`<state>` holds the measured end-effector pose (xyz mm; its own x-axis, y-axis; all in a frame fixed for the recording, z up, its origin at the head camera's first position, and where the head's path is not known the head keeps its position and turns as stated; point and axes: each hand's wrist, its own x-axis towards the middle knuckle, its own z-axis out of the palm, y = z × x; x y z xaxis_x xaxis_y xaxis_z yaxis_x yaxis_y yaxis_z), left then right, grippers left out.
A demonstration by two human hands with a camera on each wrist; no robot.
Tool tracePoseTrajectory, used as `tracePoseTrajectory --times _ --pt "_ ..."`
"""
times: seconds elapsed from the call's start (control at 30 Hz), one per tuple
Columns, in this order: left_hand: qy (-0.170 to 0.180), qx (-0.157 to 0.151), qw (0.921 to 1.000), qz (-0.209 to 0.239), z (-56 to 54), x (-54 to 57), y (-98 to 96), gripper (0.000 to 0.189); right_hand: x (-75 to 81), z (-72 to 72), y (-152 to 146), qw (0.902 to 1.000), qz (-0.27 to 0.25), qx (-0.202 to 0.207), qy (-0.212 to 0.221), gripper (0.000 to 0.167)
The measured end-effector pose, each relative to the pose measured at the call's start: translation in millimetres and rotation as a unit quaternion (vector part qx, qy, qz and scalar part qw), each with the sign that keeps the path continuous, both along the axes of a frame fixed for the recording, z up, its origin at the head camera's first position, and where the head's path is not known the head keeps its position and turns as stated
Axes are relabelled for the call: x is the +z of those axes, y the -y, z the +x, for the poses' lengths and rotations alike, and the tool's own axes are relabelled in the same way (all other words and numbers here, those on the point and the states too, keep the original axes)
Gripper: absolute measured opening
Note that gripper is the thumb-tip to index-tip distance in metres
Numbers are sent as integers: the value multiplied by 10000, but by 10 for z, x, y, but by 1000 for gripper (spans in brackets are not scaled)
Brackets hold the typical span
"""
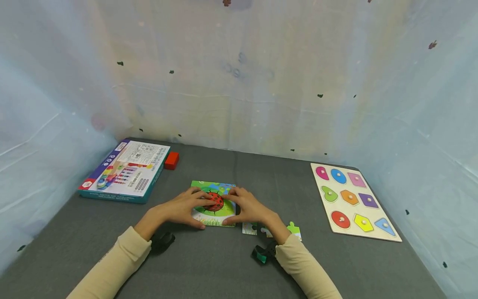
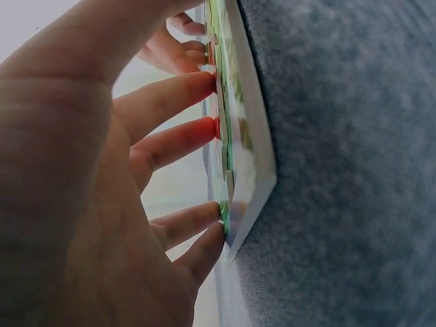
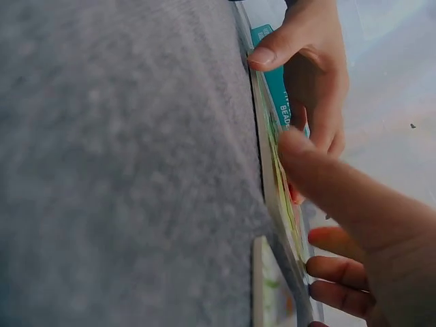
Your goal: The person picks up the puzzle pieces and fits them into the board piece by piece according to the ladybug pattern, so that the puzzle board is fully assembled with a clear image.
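Grey cloth (image 1: 209, 270) bears one nine-shape board (image 1: 354, 211). Left hand (image 1: 185, 207) and right hand (image 1: 249, 207), loosely spread, touch one ladybird puzzle (image 1: 216, 212), gripping nothing.

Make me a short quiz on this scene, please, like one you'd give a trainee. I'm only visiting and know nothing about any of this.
1. Which insect is pictured on the puzzle between the left hand and the right hand?
2. True or false: the red block lies beside the box.
3. How many coloured shapes sit on the shape board?

Key:
1. A ladybug.
2. True.
3. Nine, in three rows of three.
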<state>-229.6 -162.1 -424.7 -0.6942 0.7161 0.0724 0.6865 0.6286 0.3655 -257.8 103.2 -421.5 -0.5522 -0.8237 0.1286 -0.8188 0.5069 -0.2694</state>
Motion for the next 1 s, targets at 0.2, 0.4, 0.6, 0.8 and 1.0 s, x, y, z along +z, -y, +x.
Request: tracePoseTrajectory --times 0.2,0.4,0.6,0.8,1.0 --pt "-77 20 9999 -94 -3 -6 10 74 -17 22 -42 9999 113 102 -77 79" --pt "-58 -68 10000 10 -1 37 40 72 -33 18 -53 9999 105 90 -89 76" --pt "555 -87 9980 281 6 89 125 72 -26 28 -54 9998 112 96 -130 75" --pt "1213 161 9912 509 -28 98 209 74 -8 35 -56 9995 220 156 -173 76" --pt "1250 280 9910 401 -37 107 222 74 -6 35 -54 9993 293 146 -153 75"
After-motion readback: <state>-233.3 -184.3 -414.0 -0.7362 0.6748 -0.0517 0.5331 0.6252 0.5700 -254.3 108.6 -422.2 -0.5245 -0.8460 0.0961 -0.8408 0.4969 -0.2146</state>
